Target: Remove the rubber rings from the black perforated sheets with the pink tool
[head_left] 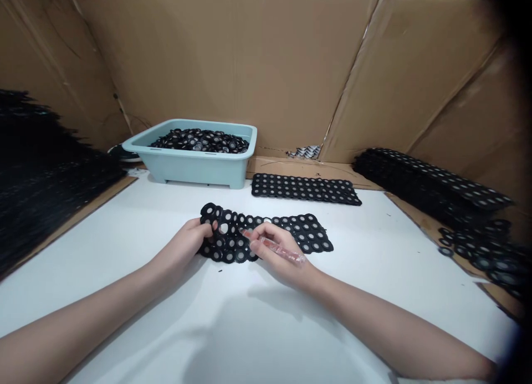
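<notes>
A black sheet of joined rings with pale round centres lies on the white table in front of me. My left hand grips the sheet's left end, which is bunched and lifted a little. My right hand holds a clear, pinkish pen-like tool, its tip resting on the sheet near the middle. The right part of the sheet lies flat.
A pale blue tub with several loose black rings stands at the back left. Another flat ring sheet lies behind. Stacked sheets and loose rings sit at the right, a black heap at the left. Cardboard walls surround the table.
</notes>
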